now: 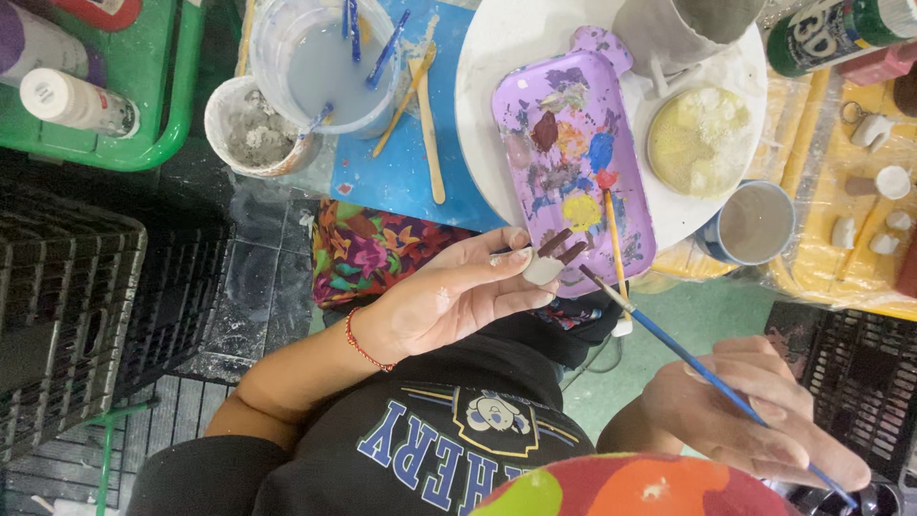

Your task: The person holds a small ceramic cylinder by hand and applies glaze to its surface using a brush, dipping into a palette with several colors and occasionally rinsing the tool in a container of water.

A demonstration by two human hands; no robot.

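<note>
Purple paint tray [573, 143] sits on a white round board [497, 86], smeared with blobs of red, blue, yellow and brown, with a second brush [612, 229] lying across its near end. The left hand [458, 296] is curled loosely, fingertips pinching a small clay piece [546, 263] that's white with brown parts (too small to tell what it's shaped like), held just over the tray's near edge. The right hand [755, 411] is closed around a blue-handled paintbrush [688, 358], bristle tip almost touching the little piece; the handle's far end runs off toward the bottom right corner. Further up there's a plastic tub of cloudy water [330, 62] with sticks in it, a smaller cup of grey gunk [250, 129], and a mug [755, 225] beside the board. A round yellowish dish [702, 143] sits on the board too, contents hard to make out. Something grey at the top is cut off by the frame.
</note>
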